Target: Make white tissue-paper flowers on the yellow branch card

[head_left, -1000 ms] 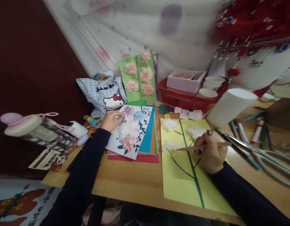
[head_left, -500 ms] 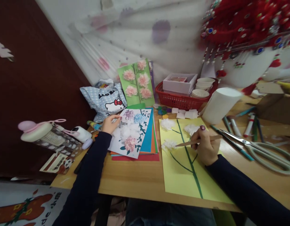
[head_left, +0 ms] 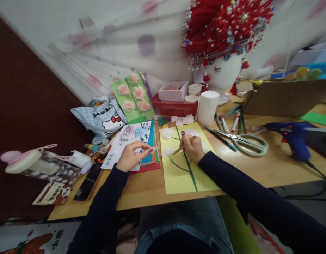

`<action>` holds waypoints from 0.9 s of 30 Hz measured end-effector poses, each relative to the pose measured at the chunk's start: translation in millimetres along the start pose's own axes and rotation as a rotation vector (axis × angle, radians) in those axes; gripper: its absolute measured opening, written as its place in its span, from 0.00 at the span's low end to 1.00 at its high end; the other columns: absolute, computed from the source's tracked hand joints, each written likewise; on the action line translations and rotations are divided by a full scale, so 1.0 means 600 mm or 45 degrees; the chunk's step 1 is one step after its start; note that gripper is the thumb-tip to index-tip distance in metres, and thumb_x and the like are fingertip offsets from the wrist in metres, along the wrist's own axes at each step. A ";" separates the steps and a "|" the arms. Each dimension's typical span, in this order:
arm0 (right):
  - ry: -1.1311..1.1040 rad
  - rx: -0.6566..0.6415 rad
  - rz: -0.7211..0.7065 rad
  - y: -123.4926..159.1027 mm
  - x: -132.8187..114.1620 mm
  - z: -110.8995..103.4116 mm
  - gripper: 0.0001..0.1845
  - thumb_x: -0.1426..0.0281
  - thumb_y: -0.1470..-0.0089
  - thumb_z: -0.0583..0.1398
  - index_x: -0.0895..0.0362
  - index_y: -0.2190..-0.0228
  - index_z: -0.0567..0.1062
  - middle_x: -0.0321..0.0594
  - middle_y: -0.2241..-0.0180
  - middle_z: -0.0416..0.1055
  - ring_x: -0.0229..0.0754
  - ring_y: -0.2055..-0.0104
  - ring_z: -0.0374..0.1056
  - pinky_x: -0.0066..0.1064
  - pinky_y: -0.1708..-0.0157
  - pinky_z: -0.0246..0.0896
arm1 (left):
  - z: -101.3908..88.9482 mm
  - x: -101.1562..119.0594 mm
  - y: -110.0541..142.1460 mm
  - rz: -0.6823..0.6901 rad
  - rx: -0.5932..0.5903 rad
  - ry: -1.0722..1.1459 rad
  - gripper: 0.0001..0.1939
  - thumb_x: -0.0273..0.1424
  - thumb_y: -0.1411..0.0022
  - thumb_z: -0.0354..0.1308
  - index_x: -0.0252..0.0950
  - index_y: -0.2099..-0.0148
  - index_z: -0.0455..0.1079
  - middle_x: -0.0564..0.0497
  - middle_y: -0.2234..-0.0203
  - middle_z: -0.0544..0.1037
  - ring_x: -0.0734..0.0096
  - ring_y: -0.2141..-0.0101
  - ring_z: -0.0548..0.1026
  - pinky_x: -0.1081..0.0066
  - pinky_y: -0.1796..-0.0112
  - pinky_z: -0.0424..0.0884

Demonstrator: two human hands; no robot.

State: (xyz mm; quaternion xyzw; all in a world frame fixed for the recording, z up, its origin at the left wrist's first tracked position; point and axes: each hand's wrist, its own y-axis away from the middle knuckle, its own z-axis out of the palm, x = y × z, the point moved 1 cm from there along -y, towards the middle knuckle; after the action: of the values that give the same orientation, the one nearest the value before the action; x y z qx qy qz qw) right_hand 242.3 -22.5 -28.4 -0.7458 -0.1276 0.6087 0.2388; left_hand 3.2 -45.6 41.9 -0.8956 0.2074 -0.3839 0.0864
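My left hand hovers over the edge of a stack of coloured paper, thumb and fingers pinched on a small bit of white tissue paper. In my right hand a thin brown wooden stick slants down to the left. Its tip is at a fluffy white tissue flower on the yellow sheet. Another white flower sits above it, and more white tissue shows partly behind my right hand. A green stem with side branches is drawn on the sheet.
Beyond the sheet lie white paper squares and a red basket. A white roll, scissors and a blue glue gun stand or lie rightward. At left are a phone, a bottle and a printed bag.
My left hand has moved right and nearer, from the white fluff on the printed sheet, with a bit of tissue paper. The right hand keeps the stick at the flower. The view has swung right.
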 end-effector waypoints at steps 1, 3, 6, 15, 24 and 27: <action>0.018 0.004 -0.010 -0.001 0.001 0.000 0.33 0.49 0.39 0.46 0.56 0.86 0.66 0.33 0.91 0.58 0.32 0.88 0.56 0.25 0.86 0.50 | 0.018 0.012 0.003 0.034 -0.044 0.019 0.09 0.36 0.45 0.61 0.36 0.69 0.77 0.48 0.71 0.80 0.65 0.66 0.76 0.68 0.61 0.71; 0.052 0.025 -0.016 -0.003 0.002 0.000 0.33 0.49 0.39 0.46 0.56 0.85 0.66 0.33 0.91 0.59 0.33 0.87 0.57 0.25 0.85 0.51 | 0.052 0.027 0.006 0.058 -0.121 0.029 0.07 0.34 0.46 0.62 0.36 0.70 0.77 0.48 0.71 0.80 0.66 0.67 0.76 0.68 0.62 0.71; 0.082 0.060 -0.019 -0.008 0.004 -0.004 0.32 0.50 0.39 0.45 0.56 0.85 0.66 0.34 0.90 0.60 0.33 0.86 0.58 0.25 0.84 0.51 | 0.097 0.031 0.001 0.017 -0.184 -0.028 0.05 0.32 0.46 0.62 0.37 0.69 0.78 0.50 0.73 0.79 0.68 0.70 0.75 0.69 0.64 0.70; -0.039 0.067 -0.184 0.003 -0.015 -0.015 0.33 0.53 0.37 0.45 0.56 0.87 0.64 0.34 0.90 0.59 0.32 0.87 0.57 0.24 0.83 0.52 | 0.143 -0.002 -0.028 -0.024 -0.073 -0.345 0.04 0.25 0.48 0.61 0.36 0.69 0.77 0.53 0.80 0.76 0.70 0.74 0.73 0.71 0.67 0.69; 0.177 -0.141 -0.357 0.008 -0.001 -0.005 0.27 0.60 0.35 0.45 0.56 0.82 0.65 0.32 0.87 0.60 0.30 0.85 0.57 0.22 0.81 0.52 | 0.128 -0.011 -0.026 0.066 -0.080 -0.186 0.06 0.28 0.43 0.58 0.36 0.64 0.75 0.51 0.73 0.76 0.69 0.69 0.73 0.69 0.63 0.70; 0.215 -0.168 -0.382 0.008 -0.001 -0.004 0.26 0.61 0.35 0.46 0.56 0.82 0.64 0.32 0.87 0.60 0.30 0.86 0.57 0.22 0.82 0.51 | 0.119 -0.018 -0.015 0.170 -0.082 -0.217 0.12 0.29 0.42 0.57 0.36 0.55 0.72 0.46 0.62 0.76 0.63 0.59 0.73 0.64 0.55 0.69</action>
State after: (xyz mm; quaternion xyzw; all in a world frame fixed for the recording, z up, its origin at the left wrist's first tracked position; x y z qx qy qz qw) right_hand 244.0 -27.5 -30.2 -0.7809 -0.2566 0.4918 0.2873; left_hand 50.7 -32.8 -11.5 -0.9116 0.2706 -0.2928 0.1004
